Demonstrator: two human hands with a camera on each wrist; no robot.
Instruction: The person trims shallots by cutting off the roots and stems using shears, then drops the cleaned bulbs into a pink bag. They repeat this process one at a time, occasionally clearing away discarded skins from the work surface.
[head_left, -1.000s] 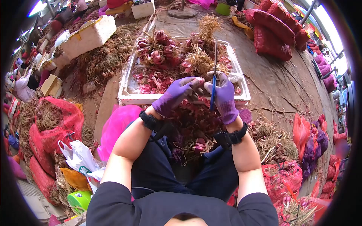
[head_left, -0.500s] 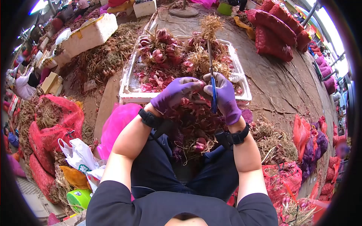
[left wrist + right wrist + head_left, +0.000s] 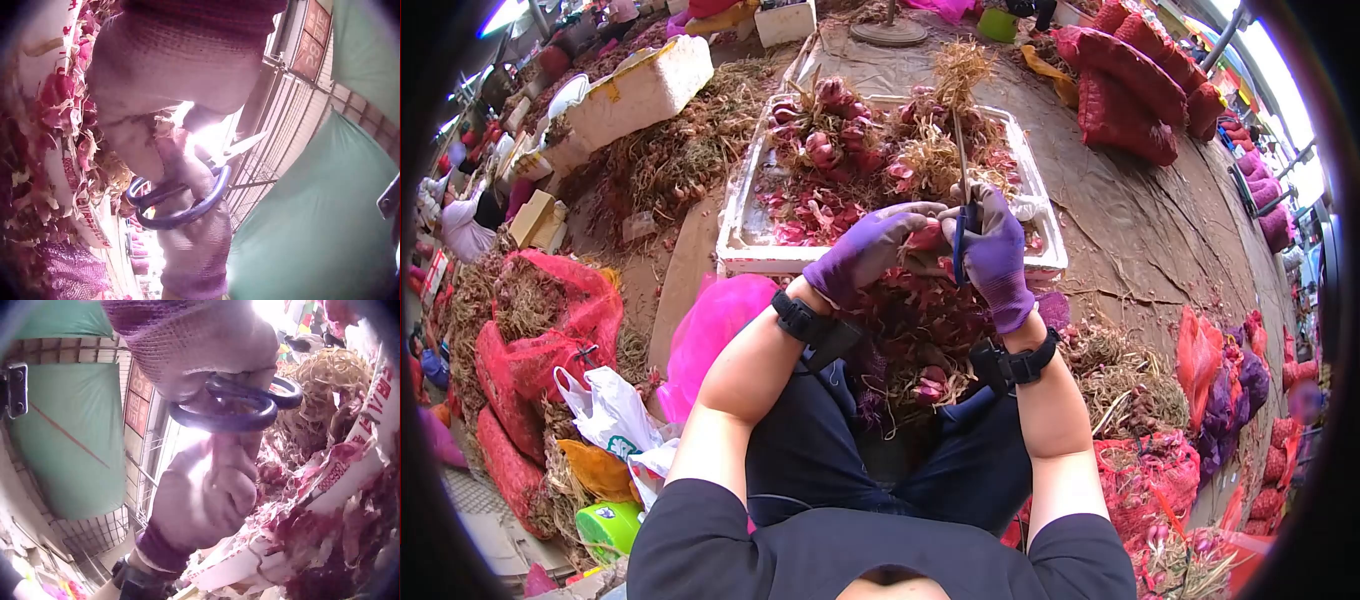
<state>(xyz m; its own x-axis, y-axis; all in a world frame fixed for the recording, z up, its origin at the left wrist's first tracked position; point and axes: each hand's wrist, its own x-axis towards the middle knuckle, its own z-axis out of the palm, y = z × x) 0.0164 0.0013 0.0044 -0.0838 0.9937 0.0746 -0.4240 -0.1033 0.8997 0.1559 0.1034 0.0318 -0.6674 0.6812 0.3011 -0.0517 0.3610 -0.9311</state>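
Observation:
Both hands wear purple gloves with greyish palms and meet over the near edge of a white foam tray (image 3: 775,262). My left hand (image 3: 862,252) holds a reddish shallot (image 3: 924,238) between thumb and fingers. Scissors (image 3: 960,262) with blue handles are gripped by my right hand (image 3: 998,258), their long blades pointing away over the tray. The right fingertips are right at the shallot. In the right wrist view the scissors' handle loops (image 3: 228,422) hang at the right palm, and the left hand (image 3: 203,494) faces them. The shallot is mostly covered by fingers there.
Bunches of shallots (image 3: 825,145) with dry stalks (image 3: 955,75) and loose skins fill the tray. More skins (image 3: 920,310) lie between the knees. Red net sacks (image 3: 550,335), a white plastic bag (image 3: 610,415) and a dry stalk heap (image 3: 1130,375) surround the person.
The right hand has turned slightly, tilting the scissors' handles a little. The left fingers have straightened across the shallot, and more of its red side shows between the hands.

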